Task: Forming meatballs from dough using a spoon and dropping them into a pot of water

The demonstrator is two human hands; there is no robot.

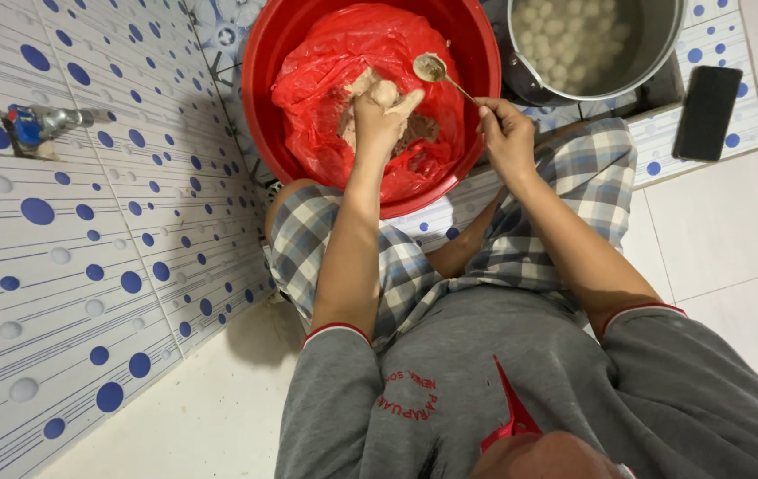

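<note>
Inside the red basin (283, 53), lined with a crumpled red plastic bag (326, 80), lies a pale brownish, sticky-looking paste (414, 131). Left hand (381, 115): fingers closed around a lump of this paste, squeezed up above the fist. Right hand (505, 135): fingers pinched on the handle of a metal spoon (432, 67), its bowl smeared with paste. Beside the basin, a metal pot (654, 44) holds pale round balls (570, 35); a dark phone (707, 111) lies on the dotted tile floor (86, 266).

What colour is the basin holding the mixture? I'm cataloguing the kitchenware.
Red: the round basin is plain red, lined with a red plastic bag. The head view shows it.
</note>
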